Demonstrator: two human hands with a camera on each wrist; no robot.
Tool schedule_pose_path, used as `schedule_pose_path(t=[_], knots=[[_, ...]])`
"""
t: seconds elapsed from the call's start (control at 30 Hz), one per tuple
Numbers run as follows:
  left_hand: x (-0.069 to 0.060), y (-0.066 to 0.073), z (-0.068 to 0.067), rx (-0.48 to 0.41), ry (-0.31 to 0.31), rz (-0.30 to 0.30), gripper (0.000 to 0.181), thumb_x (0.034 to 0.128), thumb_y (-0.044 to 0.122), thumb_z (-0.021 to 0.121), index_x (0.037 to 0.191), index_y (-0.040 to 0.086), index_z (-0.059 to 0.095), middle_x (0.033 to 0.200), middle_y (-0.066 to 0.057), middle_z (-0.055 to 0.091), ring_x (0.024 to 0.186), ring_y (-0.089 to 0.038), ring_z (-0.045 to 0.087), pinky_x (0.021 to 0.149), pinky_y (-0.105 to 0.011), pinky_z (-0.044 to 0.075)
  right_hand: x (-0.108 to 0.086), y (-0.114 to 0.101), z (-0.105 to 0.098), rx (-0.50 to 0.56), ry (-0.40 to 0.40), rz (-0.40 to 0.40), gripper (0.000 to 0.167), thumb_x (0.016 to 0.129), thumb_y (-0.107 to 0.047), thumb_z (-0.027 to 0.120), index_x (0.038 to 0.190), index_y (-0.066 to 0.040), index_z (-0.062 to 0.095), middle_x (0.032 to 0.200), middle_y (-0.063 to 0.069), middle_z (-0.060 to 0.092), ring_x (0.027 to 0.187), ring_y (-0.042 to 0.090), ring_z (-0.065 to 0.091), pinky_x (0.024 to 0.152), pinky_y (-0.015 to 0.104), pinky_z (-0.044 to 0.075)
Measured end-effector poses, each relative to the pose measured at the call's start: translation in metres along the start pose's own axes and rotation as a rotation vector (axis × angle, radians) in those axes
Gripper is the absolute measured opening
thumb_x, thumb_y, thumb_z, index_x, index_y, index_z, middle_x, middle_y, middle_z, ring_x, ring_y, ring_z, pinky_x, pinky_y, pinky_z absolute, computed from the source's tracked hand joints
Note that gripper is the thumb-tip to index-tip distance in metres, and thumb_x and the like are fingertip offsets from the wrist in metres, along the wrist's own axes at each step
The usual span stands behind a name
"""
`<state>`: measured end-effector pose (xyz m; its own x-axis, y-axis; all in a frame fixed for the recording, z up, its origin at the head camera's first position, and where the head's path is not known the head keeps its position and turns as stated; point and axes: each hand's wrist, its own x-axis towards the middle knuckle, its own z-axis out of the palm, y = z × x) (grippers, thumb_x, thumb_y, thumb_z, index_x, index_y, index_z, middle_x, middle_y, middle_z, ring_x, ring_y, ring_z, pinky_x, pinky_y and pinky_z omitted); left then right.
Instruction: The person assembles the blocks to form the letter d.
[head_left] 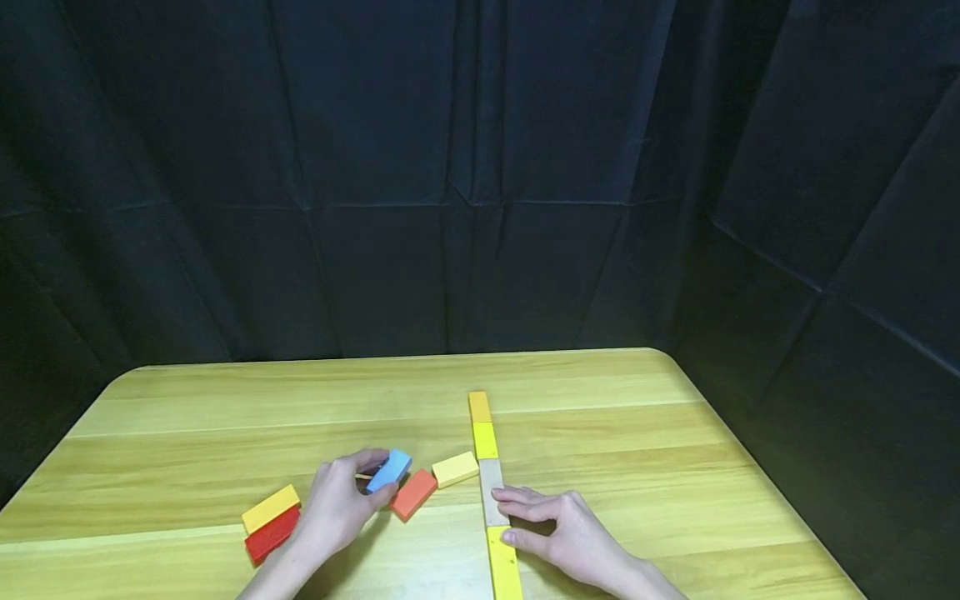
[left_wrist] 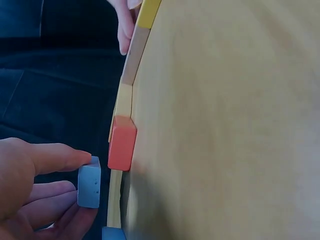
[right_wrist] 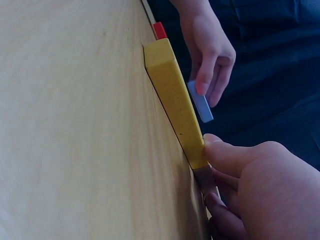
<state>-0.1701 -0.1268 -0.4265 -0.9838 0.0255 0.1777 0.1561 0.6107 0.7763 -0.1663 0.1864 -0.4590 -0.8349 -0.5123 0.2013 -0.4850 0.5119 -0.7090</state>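
A blue block [head_left: 389,471] is pinched between the thumb and fingers of my left hand [head_left: 337,508]; the left wrist view shows this blue block [left_wrist: 89,184] off the tabletop. Close to its right lies an orange-red block [head_left: 414,495], with a cream block [head_left: 455,470] touching the row. My right hand [head_left: 573,537] touches the right side of the row, fingertips at the grey block [head_left: 492,492] and thumb at the near yellow block [head_left: 504,562]. In the right wrist view the thumb meets the yellow block [right_wrist: 177,100], fingers partly hidden behind it.
Beyond the grey block, the row continues with a yellow block [head_left: 485,440] and an orange block [head_left: 479,407]. Left of my left hand lie a yellow-orange block [head_left: 271,509] and a red block [head_left: 272,536], side by side. Another blue block [left_wrist: 114,233] shows at the left wrist view's bottom edge.
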Motion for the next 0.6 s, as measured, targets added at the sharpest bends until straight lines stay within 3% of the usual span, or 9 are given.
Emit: schedule_pose_path(t=[0.17,0.37,0.6], knots=[[-0.013,0.001,-0.004,0.033,0.005,0.007,0.039,0.0781,0.01,0.084,0.115,0.006,0.073,0.101,-0.005,0.076,0.082,-0.011,0.07,0.067,-0.023,0.058,0.0,0.0,0.0,0.008,-0.006,0.005,0.044,0.091,-0.046,0.069,0.125,-0.017,0.071,0.135,-0.015,0.062,0.13,0.021,0.056,0.11,0.031,0.043],[-0.026,0.003,-0.008,0.01,-0.014,0.007,0.037,0.0763,0.011,0.085,0.112,0.008,0.074,0.098,-0.003,0.076,0.077,-0.009,0.07,0.066,-0.02,0.057,0.0,-0.001,-0.001,0.01,-0.01,0.018,0.045,0.091,-0.048,0.069,0.125,-0.018,0.071,0.135,-0.016,0.061,0.131,0.021,0.056,0.11,0.033,0.043],[-0.041,0.001,-0.009,0.051,-0.042,0.063,0.036,0.0737,0.015,0.087,0.108,0.011,0.075,0.095,0.001,0.076,0.078,-0.011,0.072,0.07,-0.023,0.059,0.0,0.0,-0.001,-0.001,-0.011,0.019,0.045,0.091,-0.048,0.068,0.125,-0.018,0.071,0.135,-0.016,0.061,0.131,0.02,0.055,0.11,0.034,0.044]])
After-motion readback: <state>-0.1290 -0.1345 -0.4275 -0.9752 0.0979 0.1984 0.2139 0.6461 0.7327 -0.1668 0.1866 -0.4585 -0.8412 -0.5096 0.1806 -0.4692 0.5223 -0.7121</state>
